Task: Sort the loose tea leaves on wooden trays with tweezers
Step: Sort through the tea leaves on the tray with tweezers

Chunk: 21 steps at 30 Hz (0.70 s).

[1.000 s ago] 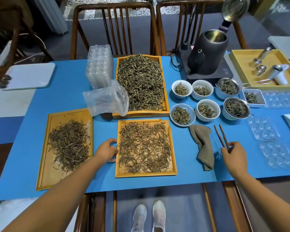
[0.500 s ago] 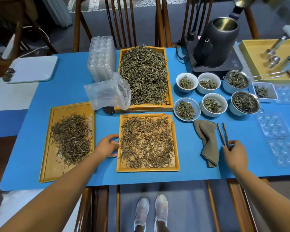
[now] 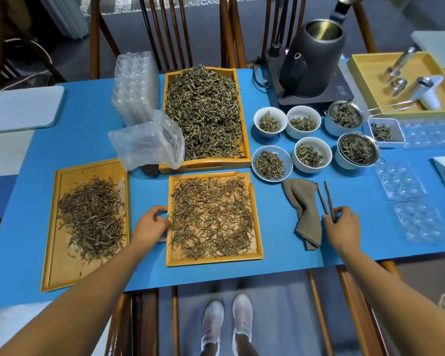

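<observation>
A small wooden tray (image 3: 258, 222) lies in front of me with loose tea leaves (image 3: 211, 217) spread thin over it. My left hand (image 3: 152, 223) grips its left rim. Left of it, a longer wooden tray (image 3: 62, 265) carries a heap of darker leaves (image 3: 93, 217). Behind the small tray, a deep tray (image 3: 206, 165) is piled high with leaves. Dark wooden tweezers (image 3: 325, 199) lie on the blue table with their tips pointing away from me. My right hand (image 3: 342, 227) pinches their near end.
A folded grey cloth (image 3: 306, 211) lies just left of the tweezers. Several bowls of tea (image 3: 308, 155) stand behind it, then a black kettle (image 3: 311, 55) on its base. Clear blister trays (image 3: 416, 219) lie at the right, a plastic bag (image 3: 147, 142) at the middle left.
Both hands have stayed where they were, the left on the tray rim and the right on the tweezers' end. Only the camera has tilted down and closer.
</observation>
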Tool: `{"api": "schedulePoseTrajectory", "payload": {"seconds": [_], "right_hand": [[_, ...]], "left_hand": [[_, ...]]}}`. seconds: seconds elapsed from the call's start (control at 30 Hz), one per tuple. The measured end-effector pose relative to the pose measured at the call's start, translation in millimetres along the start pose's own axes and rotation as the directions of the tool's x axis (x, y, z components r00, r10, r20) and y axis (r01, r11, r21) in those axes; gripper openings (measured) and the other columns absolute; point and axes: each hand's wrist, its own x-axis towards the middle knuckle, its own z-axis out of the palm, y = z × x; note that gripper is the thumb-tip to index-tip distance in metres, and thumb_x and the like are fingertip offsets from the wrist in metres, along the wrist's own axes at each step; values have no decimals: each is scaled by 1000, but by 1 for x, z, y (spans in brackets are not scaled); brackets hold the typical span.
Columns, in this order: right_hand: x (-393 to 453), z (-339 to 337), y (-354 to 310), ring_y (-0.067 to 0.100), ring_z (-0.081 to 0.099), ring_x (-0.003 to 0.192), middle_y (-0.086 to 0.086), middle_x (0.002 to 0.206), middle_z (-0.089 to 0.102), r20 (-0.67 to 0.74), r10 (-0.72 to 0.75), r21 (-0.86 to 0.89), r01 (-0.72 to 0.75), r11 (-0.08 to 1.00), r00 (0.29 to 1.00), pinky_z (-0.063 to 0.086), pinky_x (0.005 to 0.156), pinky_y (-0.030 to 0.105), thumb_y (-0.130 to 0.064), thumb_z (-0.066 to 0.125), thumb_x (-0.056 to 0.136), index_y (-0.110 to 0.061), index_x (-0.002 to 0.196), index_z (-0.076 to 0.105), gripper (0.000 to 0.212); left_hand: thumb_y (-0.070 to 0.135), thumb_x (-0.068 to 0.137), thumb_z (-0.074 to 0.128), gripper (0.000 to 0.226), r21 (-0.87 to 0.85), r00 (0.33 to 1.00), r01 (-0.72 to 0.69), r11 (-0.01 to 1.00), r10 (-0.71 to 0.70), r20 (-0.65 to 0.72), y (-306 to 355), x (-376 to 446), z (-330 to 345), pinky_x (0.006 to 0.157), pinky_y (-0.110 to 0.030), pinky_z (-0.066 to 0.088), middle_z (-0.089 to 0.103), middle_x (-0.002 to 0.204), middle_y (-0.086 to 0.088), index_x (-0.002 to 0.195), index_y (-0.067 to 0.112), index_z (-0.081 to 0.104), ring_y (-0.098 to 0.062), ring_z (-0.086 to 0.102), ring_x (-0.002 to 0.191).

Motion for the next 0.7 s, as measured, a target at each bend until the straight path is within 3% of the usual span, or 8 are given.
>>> {"api": "schedulePoseTrajectory", "payload": {"seconds": [0.2, 0.33, 0.4, 0.5, 0.7], "right_hand": [[-7, -12, -26, 40, 52, 101, 25, 112, 52, -98, -92, 75, 100, 992, 991, 43, 85, 49, -16, 54, 92, 1, 116, 51, 30], [-13, -15, -59, 29, 51, 97, 13, 105, 51, -76, -233, 198, 243, 949, 970, 40, 82, 38, -15, 51, 93, -3, 114, 51, 24], [-20, -11, -73, 22, 50, 91, 5, 100, 51, -20, -314, 220, 311, 925, 949, 38, 76, 32, -17, 51, 92, -7, 114, 52, 23], [-30, 4, -89, 21, 51, 79, 9, 91, 54, 148, -372, 225, 335, 915, 916, 40, 69, 35, -19, 51, 94, -9, 116, 52, 24], [-47, 35, -104, 22, 53, 81, 9, 94, 51, 421, -276, 172, 222, 960, 864, 39, 71, 32, -22, 47, 97, -6, 132, 43, 39]], "left_hand": [[-2, 85, 57, 34, 44, 997, 53, 998, -55, 55, 9, 3, -3, 54, -28, 52, 53, 77, -8, 113, 15, 50, -18, 54, 65], [-4, 84, 58, 33, 75, 992, 96, 992, -102, 78, 16, 5, -4, 54, -31, 52, 53, 73, -9, 111, 15, 49, -20, 52, 62], [-5, 83, 57, 34, 79, 991, 111, 991, -117, 72, 17, 5, -4, 53, -29, 51, 54, 72, -10, 111, 13, 50, -20, 52, 61], [-7, 82, 58, 36, 70, 991, 115, 991, -119, 59, 18, 5, -4, 55, -26, 49, 56, 76, -12, 113, 11, 51, -19, 53, 62], [-7, 82, 59, 43, 13, 986, 155, 988, -156, 61, 20, 6, -3, 56, -28, 51, 58, 78, -11, 121, 11, 52, -21, 55, 66]]}}
